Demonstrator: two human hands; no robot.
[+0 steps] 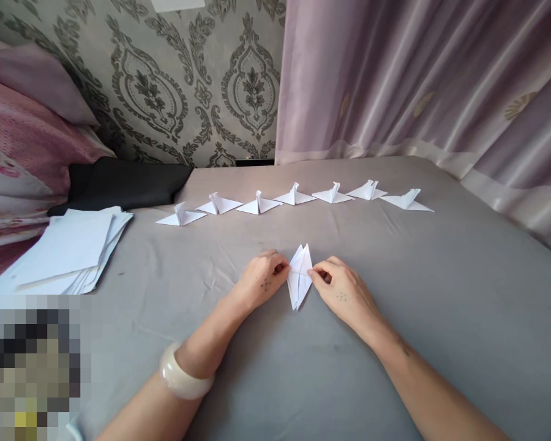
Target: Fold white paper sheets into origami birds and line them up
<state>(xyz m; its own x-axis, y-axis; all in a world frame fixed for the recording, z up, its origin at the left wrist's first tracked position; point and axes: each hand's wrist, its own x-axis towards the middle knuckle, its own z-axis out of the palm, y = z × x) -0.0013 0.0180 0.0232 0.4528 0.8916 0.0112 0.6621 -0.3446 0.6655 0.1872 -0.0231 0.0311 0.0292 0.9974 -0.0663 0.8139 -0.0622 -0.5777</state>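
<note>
A white sheet folded into a long diamond, a piece of folded paper (299, 278), is held upright-looking in front of me with its points toward and away from me. My left hand (266, 275) pinches its left corner between thumb and fingers. On the opposite side, my right hand (337, 285) pinches the right corner the same way. Creases and a middle slit show on the paper's near half. Beyond it stands a row of several folded paper cranes (258, 203) with wings spread flat.
A stack of white paper sheets (73, 242) lies at the left, beside a black cloth-like item (123, 184). Grey fabric (275, 380) covers the surface. Behind are a patterned wall (202, 73) and a pinkish curtain (371, 79). A blurred patch hides the lower left corner.
</note>
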